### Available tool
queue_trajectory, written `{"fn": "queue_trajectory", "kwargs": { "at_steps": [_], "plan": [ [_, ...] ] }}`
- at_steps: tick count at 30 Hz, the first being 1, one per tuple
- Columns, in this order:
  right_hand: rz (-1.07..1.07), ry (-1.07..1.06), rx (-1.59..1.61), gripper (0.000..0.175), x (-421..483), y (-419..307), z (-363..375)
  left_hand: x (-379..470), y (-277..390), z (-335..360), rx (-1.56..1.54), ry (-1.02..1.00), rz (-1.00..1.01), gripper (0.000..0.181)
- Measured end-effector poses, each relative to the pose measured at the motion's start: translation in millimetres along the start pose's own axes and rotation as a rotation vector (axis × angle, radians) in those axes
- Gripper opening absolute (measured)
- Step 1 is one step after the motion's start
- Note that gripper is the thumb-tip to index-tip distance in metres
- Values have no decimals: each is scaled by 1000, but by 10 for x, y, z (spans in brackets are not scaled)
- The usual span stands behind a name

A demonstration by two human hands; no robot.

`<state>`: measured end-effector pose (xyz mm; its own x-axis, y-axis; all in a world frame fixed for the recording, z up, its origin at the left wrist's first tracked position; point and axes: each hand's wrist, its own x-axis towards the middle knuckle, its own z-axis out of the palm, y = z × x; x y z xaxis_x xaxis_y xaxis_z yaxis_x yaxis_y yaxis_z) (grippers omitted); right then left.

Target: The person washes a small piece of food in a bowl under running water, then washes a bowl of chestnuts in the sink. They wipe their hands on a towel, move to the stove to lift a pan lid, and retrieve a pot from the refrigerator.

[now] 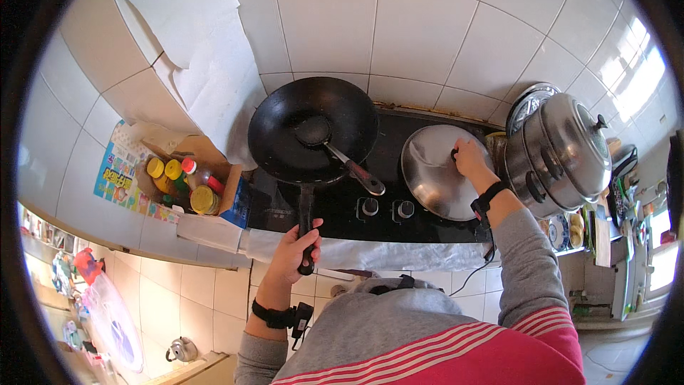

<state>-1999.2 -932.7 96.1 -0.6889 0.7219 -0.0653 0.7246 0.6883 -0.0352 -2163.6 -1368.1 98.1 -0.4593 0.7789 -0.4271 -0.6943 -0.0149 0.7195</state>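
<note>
My left hand (300, 250) is wrapped around the handle of a black wok (272, 144), which sits over the left side of the black stovetop (387, 171). A ladle (342, 158) rests in the wok, its bowl down inside and its handle over the rim towards me. With my right hand (470, 158) I grip the dark knob of a round stainless steel lid (435, 182) above the right side of the stove. Whatever lies under the lid is hidden. Two control knobs (370, 207) show on the stove between the wok and the lid.
Right of the lid stands a tall stacked steel steamer (556, 155). At left, a cardboard box (232, 187) holds several bottles and jars. The tiled wall (422, 27) rises behind the stove. A kettle (183, 349) shows low at the left.
</note>
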Motion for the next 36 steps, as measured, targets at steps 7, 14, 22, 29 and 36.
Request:
{"fn": "queue_trajectory", "kwargs": {
  "at_steps": [7, 14, 22, 29, 36],
  "plan": [
    [6, 14, -13, 22, 91, 71, 149, -2, 26, 17, 91, 17, 17, 32],
    [61, -20, -4, 25, 47, 95, 237, -10, 7, 11, 80, 32, 19, 32],
    [-55, -33, 19, 33, 92, 190, 195, 12, 24, 23, 19, 23, -11, 32],
    [-25, 155, -78, 40, -144, 57, 236, 35, -20, 11, 38, 47, 5, 33],
    [-221, 52, 532, 37, -393, -636, -33, 32, 2, 30, -9, 12, -27, 31]
  ]
}}
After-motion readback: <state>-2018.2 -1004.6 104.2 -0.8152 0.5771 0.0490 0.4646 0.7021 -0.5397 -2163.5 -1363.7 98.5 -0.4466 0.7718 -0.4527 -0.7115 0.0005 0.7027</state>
